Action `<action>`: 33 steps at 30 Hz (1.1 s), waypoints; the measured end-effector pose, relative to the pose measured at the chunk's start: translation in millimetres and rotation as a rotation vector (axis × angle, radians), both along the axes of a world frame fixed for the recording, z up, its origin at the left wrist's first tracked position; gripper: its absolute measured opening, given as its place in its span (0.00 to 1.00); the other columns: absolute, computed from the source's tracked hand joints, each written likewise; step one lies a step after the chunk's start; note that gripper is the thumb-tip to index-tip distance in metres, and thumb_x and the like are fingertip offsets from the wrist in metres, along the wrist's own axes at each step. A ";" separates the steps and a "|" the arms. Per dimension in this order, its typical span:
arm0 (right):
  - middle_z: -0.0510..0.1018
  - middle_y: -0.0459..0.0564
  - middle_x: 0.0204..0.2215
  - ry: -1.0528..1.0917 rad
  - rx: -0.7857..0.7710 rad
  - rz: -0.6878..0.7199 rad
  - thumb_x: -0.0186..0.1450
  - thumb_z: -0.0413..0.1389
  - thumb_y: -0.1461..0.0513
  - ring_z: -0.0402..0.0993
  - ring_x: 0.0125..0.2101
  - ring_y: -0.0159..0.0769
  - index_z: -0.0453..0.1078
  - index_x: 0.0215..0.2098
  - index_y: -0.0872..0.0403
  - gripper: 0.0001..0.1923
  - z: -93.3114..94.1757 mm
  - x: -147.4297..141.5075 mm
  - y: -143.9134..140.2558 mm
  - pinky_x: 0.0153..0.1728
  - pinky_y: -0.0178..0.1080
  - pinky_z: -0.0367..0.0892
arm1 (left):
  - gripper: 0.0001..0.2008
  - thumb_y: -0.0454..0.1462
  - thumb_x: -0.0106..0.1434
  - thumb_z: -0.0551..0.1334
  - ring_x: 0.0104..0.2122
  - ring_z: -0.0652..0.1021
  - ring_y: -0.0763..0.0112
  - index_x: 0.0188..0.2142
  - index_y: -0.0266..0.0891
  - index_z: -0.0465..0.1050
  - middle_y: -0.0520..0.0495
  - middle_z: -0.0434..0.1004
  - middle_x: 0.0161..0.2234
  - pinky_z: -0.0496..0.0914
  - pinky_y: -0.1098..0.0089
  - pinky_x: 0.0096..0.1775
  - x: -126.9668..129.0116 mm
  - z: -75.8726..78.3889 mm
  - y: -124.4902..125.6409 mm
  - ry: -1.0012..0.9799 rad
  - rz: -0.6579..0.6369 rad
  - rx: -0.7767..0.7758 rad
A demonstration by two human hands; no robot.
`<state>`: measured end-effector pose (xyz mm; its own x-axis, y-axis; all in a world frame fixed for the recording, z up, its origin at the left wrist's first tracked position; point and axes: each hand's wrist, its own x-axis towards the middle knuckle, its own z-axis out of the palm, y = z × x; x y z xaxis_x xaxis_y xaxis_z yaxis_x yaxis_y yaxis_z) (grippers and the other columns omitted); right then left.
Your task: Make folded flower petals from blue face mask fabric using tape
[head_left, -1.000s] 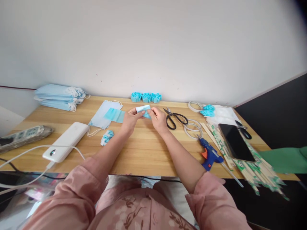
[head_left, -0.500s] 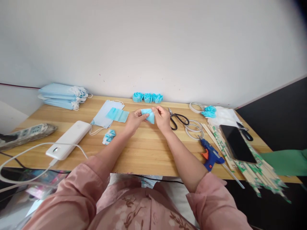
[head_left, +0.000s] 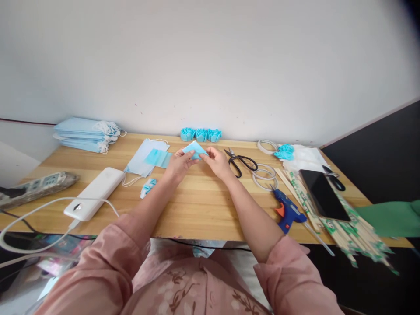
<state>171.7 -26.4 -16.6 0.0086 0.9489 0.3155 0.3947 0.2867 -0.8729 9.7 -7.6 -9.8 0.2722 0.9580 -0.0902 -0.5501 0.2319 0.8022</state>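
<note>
Both my left hand point(head_left: 179, 162) and right hand point(head_left: 217, 161) pinch the blue folded piece point(head_left: 194, 150); I should crease firmly, scissors point(head_left: 239, 161) at three o'clock.

Light-blue folded piece point(head_left: 194, 150), black-handled scissors point(head_left: 241, 161), blue-and-orange glue gun point(head_left: 288, 211), pink floral sleeves point(head_left: 108, 267).

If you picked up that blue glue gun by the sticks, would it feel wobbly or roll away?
The glue gun probably would not roll: it lies on its side on the table, with its handle sticking out. It looks like hard plastic, so likely stiff. Its thin nozzle end might tip downward if held only by the handle.
</note>
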 end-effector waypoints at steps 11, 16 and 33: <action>0.75 0.44 0.27 -0.051 0.067 -0.005 0.61 0.58 0.48 0.70 0.30 0.33 0.67 0.28 0.53 0.17 -6.6 2.1 2.1 0.36 0.36 0.65 | 0.14 0.40 0.49 0.75 0.32 0.79 0.73 0.31 0.34 0.76 0.49 0.80 0.30 0.77 0.66 0.43 -0.8 1.7 -0.9 0.087 0.114 0.070; 0.78 0.48 0.34 0.243 0.064 0.005 0.62 0.57 0.45 0.74 0.36 0.35 0.70 0.40 0.53 0.21 -3.7 3.3 4.2 0.41 0.37 0.69 | 0.17 0.43 0.48 0.74 0.33 0.78 0.70 0.32 0.34 0.77 0.49 0.79 0.30 0.78 0.64 0.41 0.3 1.6 -3.8 0.163 0.165 0.159; 0.76 0.47 0.37 0.104 0.149 0.043 0.62 0.59 0.49 0.72 0.37 0.34 0.71 0.43 0.51 0.18 10.7 1.7 -2.8 0.42 0.37 0.67 | 0.08 0.39 0.54 0.69 0.27 0.75 0.73 0.27 0.36 0.76 0.52 0.77 0.25 0.76 0.69 0.36 8.2 -3.1 -8.0 0.383 0.108 0.337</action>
<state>173.4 -29.2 -6.0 0.0092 0.8918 0.4524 0.2888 0.4308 -0.8550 17.8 -15.6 -12.9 0.1780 0.9719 0.1538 -0.2089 -0.1154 0.9711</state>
